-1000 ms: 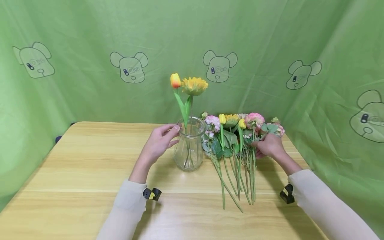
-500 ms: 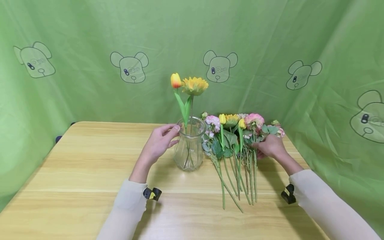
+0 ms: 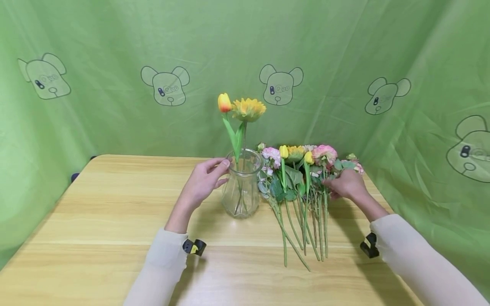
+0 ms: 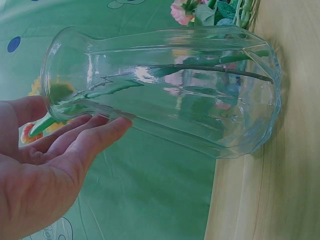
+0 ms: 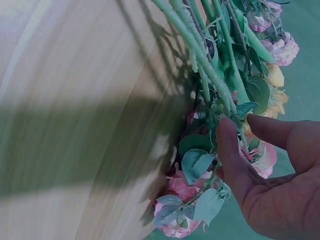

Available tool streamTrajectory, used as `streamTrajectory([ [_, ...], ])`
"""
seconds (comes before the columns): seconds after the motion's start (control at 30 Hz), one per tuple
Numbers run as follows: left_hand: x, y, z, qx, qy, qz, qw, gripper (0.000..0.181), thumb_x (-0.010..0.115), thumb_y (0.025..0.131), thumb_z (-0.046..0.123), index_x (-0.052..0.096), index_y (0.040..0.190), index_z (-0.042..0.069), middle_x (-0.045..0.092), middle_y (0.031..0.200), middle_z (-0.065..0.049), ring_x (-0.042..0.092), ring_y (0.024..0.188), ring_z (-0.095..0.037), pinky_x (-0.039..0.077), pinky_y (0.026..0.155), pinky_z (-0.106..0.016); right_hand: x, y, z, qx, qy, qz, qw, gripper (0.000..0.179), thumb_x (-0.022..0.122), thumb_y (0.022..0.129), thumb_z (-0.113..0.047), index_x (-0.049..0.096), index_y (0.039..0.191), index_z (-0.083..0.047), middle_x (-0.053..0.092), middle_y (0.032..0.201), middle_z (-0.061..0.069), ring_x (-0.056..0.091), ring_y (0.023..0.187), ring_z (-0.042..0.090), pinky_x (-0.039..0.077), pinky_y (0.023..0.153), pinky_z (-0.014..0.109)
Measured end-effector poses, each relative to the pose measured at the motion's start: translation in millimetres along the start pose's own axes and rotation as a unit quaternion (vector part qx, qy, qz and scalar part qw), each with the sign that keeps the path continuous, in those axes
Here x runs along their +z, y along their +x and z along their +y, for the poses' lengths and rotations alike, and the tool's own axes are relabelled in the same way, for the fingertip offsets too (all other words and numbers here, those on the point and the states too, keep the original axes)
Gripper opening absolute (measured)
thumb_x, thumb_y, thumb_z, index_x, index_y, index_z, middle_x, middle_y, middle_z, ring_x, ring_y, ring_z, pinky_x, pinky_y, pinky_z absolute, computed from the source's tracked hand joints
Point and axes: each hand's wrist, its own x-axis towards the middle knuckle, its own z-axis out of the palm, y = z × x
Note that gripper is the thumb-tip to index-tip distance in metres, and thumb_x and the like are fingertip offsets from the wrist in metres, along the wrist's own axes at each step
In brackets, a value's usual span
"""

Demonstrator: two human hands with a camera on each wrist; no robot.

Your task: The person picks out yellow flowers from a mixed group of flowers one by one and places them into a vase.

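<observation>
A clear glass vase (image 3: 241,199) stands upright on the table, holding a yellow-orange tulip (image 3: 224,103) and a yellow sunflower (image 3: 249,110). My left hand (image 3: 204,180) holds the vase lightly at its neck, thumb at the rim (image 4: 45,75) and fingers against the side. To the right lies a pile of loose flowers with their stems toward me: yellow tulips (image 3: 283,152), a sunflower (image 3: 295,153), and pink blooms (image 3: 324,153). At the pile's right side, my right hand (image 3: 346,185) pinches a green flower stem (image 5: 225,97) between thumb and forefinger. Which bloom that stem bears is unclear.
The wooden table (image 3: 115,204) extends left and in front of the vase. A green curtain (image 3: 214,51) with printed bear heads hangs behind and at both sides. Grey-green leaves (image 5: 197,165) and pink blooms (image 5: 175,227) lie close beneath my right hand.
My right hand has shifted slightly to the right, and a stem at the pile's right side has moved a little right with it. The left hand and vase have stayed put.
</observation>
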Motion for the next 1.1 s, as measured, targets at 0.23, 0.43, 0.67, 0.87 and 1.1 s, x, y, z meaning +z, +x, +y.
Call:
streamTrajectory([
  [0.23, -0.8, -0.1, -0.9, 0.0, 0.001, 0.001, 1.0, 0.045, 0.054, 0.106, 0.029, 0.056, 0.14, -0.002, 0.057, 0.146, -0.015, 0.056, 0.134, -0.031, 0.055, 0.107, -0.034, 0, 3.0, -1, -0.009, -0.022, 0.019, 0.9995, 0.04, 0.069, 0.096, -0.032, 0.068, 0.079, 0.004, 0.072, 0.067, 0.014, 0.071, 0.055, 0.018, 0.063, 0.077, 0.049],
  [0.43, -0.8, -0.5, -0.9, 0.0, 0.002, 0.0, 1.0, 0.045, 0.054, 0.106, 0.029, 0.056, 0.139, -0.002, 0.057, 0.146, -0.015, 0.056, 0.134, -0.031, 0.054, 0.108, -0.035, -1, 4.4, -4, -0.015, -0.042, 0.051, 0.9977, 0.045, 0.068, 0.096, -0.036, 0.062, 0.062, -0.006, 0.066, 0.054, 0.008, 0.055, 0.046, 0.019, 0.046, 0.054, 0.031],
  [0.67, -1.5, -0.5, -1.2, 0.0, 0.005, 0.0, 1.0, 0.046, 0.054, 0.107, 0.029, 0.055, 0.14, -0.003, 0.056, 0.146, -0.016, 0.055, 0.135, -0.032, 0.055, 0.107, -0.034, 7, 4.0, -11, -0.065, -0.055, 0.09, 0.9923, 0.041, 0.07, 0.095, -0.029, 0.053, 0.061, -0.011, 0.059, 0.049, 0.002, 0.055, 0.046, 0.018, 0.041, 0.051, 0.028],
  [0.87, -1.1, -0.3, -1.5, -0.001, 0.003, 0.0, 1.0, 0.046, 0.054, 0.106, 0.029, 0.055, 0.14, -0.002, 0.056, 0.146, -0.015, 0.055, 0.135, -0.032, 0.054, 0.108, -0.034, 16, 0.6, -23, -0.089, -0.035, 0.091, 0.9912, 0.024, 0.071, 0.094, -0.021, 0.062, 0.089, 0.001, 0.066, 0.063, 0.007, 0.061, 0.052, 0.016, 0.05, 0.05, 0.029],
  [1.1, -0.6, -0.7, 0.4, 0.0, 0.007, 0.0, 1.0, 0.047, 0.055, 0.106, 0.03, 0.055, 0.14, -0.002, 0.056, 0.146, -0.016, 0.055, 0.135, -0.032, 0.055, 0.106, -0.033, 23, -4.1, -38, -0.104, -0.024, 0.07, 0.9918, 0.03, 0.071, 0.094, -0.021, 0.061, 0.1, 0.007, 0.07, 0.07, 0.014, 0.068, 0.056, 0.024, 0.053, 0.047, 0.03],
])
